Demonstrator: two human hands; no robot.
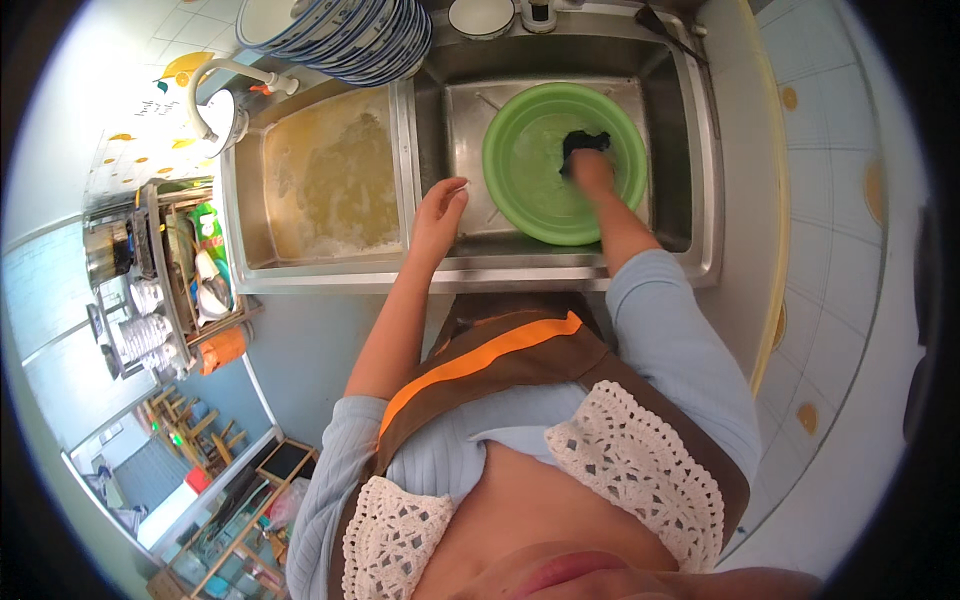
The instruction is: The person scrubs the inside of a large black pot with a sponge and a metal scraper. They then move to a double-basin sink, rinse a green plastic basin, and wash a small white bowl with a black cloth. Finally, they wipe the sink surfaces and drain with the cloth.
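Note:
A round green plastic basin (506,187) stands in the right bowl of a stainless steel sink (465,97). My right hand (591,172) reaches down into it and grips a dark cloth (583,142) over its floor; the hand is slightly blurred. Over the metal left of the basin, near the divider between the two bowls, hovers my left hand (442,210), apart from the basin, with its fingers curled. Something small and whitish shows at its fingertips, too small to name.
Murky yellowish water (330,180) lies in the left bowl. Stacked blue-rimmed bowls (352,45) stand behind the divider, and a white faucet (217,67) arches at the left. A small white bowl (481,18) sits on the back ledge. Crockery fills a rack (169,277) further left.

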